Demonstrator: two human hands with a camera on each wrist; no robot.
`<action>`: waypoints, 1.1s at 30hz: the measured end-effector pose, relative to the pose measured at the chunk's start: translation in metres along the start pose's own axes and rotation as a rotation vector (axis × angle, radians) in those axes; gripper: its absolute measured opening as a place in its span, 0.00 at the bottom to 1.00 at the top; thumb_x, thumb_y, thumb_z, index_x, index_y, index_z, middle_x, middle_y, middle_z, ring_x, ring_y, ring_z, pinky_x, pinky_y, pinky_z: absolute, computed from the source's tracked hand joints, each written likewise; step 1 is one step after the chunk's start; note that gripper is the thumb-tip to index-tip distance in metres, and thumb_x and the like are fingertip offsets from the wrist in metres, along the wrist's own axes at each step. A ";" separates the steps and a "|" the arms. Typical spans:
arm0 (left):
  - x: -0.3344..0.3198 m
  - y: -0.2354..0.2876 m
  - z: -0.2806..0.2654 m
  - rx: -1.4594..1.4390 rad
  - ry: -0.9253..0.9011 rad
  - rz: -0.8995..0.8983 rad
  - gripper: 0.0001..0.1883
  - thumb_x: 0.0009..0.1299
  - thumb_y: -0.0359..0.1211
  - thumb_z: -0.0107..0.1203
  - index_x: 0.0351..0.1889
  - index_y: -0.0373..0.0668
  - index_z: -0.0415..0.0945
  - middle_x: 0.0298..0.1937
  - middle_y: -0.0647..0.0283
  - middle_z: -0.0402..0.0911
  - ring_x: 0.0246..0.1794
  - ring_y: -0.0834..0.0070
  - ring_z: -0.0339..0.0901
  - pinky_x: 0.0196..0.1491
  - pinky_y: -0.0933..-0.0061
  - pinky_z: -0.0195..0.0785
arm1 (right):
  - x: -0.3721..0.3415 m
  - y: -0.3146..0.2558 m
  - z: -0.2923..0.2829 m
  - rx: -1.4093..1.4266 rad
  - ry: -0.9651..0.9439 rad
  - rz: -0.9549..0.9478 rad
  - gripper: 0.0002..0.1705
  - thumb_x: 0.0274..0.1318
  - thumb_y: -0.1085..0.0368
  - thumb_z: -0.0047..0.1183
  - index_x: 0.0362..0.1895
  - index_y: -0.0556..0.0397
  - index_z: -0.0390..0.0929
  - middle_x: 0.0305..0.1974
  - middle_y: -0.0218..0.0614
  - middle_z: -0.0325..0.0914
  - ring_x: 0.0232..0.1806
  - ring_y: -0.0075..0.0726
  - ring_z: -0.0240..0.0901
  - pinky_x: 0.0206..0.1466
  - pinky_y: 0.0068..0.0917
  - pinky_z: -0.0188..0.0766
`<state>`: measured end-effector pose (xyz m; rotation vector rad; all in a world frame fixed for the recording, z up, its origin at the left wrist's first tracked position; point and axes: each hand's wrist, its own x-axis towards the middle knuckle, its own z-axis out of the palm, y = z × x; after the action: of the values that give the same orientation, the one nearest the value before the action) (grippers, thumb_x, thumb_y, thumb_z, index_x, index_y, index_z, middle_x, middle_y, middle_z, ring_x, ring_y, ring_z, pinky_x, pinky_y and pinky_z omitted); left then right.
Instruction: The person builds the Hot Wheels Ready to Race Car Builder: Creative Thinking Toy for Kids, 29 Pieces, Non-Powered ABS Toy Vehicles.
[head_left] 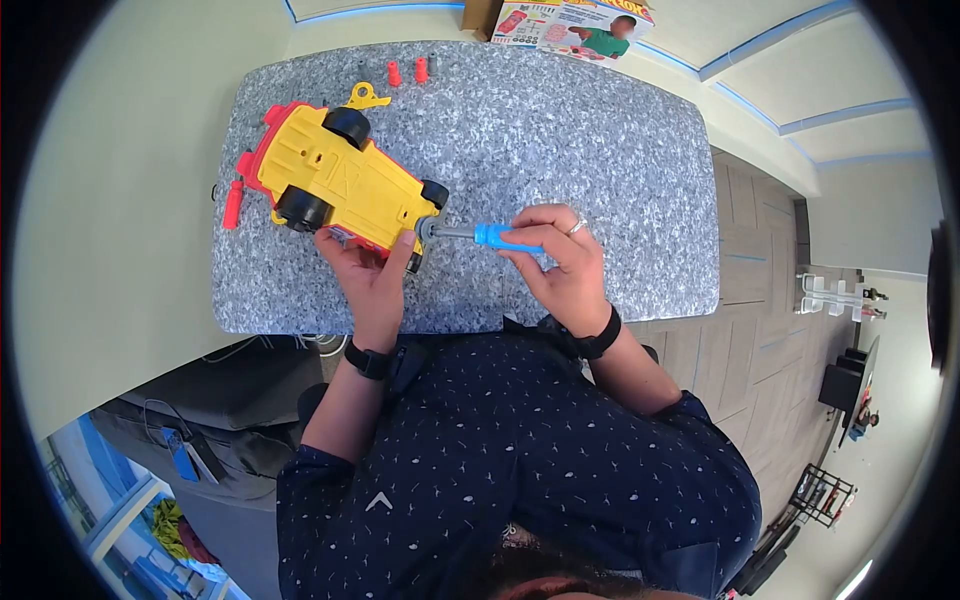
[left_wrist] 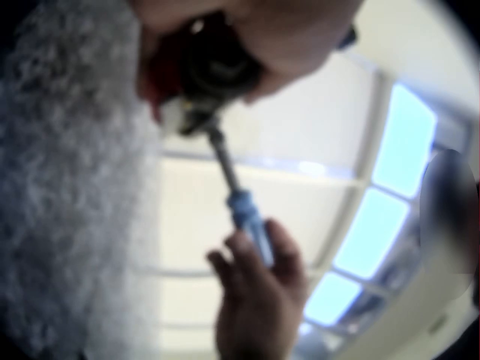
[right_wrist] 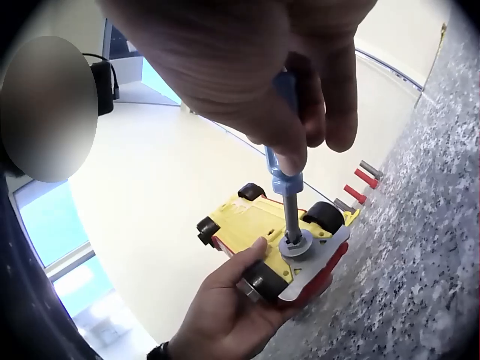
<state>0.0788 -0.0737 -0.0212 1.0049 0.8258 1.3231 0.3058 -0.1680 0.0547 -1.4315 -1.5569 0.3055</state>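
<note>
A toy car point(head_left: 345, 185) is held tilted over the table, its yellow underside and black wheels facing up and a red body below. My left hand point(head_left: 375, 290) grips its side near the narrow end, thumb on the underside. Between the thumb and fingers of my right hand point(head_left: 565, 265) is a toy screwdriver point(head_left: 490, 235) with a blue handle and grey shaft. Its tip meets a round grey disc point(right_wrist: 295, 244) by a grey bumper piece point(right_wrist: 315, 271) at the car's end. The left wrist view is blurred, but the screwdriver point(left_wrist: 244, 210) shows there against the car.
Two red pegs point(head_left: 394, 74) and grey ones stand at the table's far edge. Near them lies a yellow ringed piece point(head_left: 367, 96). A red piece point(head_left: 233, 205) lies by the left edge of the speckled table point(head_left: 580, 150). A printed box point(head_left: 570, 25) is behind the table.
</note>
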 end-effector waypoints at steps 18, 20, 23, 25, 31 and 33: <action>-0.006 0.010 0.007 0.055 -0.052 0.057 0.50 0.74 0.14 0.69 0.85 0.47 0.46 0.67 0.56 0.80 0.62 0.71 0.86 0.60 0.69 0.84 | -0.007 0.000 0.008 0.055 -0.221 0.454 0.25 0.76 0.61 0.69 0.69 0.58 0.81 0.40 0.39 0.85 0.36 0.40 0.81 0.44 0.38 0.79; -0.007 0.008 0.007 0.057 -0.048 0.072 0.50 0.74 0.14 0.69 0.85 0.46 0.47 0.65 0.56 0.81 0.60 0.72 0.87 0.59 0.69 0.84 | -0.009 0.003 0.007 0.111 -0.232 0.492 0.24 0.76 0.61 0.69 0.69 0.58 0.82 0.40 0.38 0.85 0.35 0.38 0.81 0.44 0.37 0.79; -0.006 0.005 0.004 0.090 -0.053 0.081 0.49 0.74 0.15 0.70 0.84 0.46 0.48 0.64 0.56 0.81 0.59 0.72 0.87 0.58 0.70 0.85 | -0.009 0.002 0.010 0.155 -0.195 0.431 0.24 0.76 0.61 0.69 0.68 0.58 0.82 0.41 0.37 0.86 0.36 0.37 0.81 0.43 0.36 0.79; -0.007 0.002 0.001 0.101 -0.058 0.074 0.48 0.74 0.15 0.70 0.83 0.45 0.49 0.65 0.56 0.80 0.60 0.72 0.87 0.58 0.70 0.85 | -0.007 -0.005 0.007 0.081 -0.198 0.400 0.23 0.76 0.60 0.69 0.68 0.59 0.83 0.42 0.37 0.86 0.37 0.37 0.81 0.43 0.36 0.79; -0.009 0.002 0.001 0.094 -0.058 0.063 0.45 0.74 0.16 0.70 0.81 0.43 0.51 0.67 0.56 0.79 0.62 0.71 0.86 0.59 0.69 0.85 | -0.009 -0.004 0.011 0.081 -0.190 0.414 0.23 0.77 0.59 0.68 0.68 0.57 0.82 0.36 0.39 0.89 0.33 0.40 0.85 0.40 0.37 0.79; -0.010 -0.003 -0.001 0.086 -0.059 0.072 0.44 0.75 0.16 0.70 0.81 0.43 0.51 0.67 0.56 0.78 0.63 0.71 0.85 0.59 0.68 0.85 | -0.012 0.001 0.012 0.080 -0.203 0.440 0.23 0.77 0.59 0.68 0.68 0.57 0.82 0.34 0.41 0.90 0.32 0.40 0.86 0.39 0.38 0.79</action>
<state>0.0784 -0.0832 -0.0252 1.1454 0.8140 1.3221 0.2953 -0.1735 0.0425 -1.7137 -1.3539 0.7864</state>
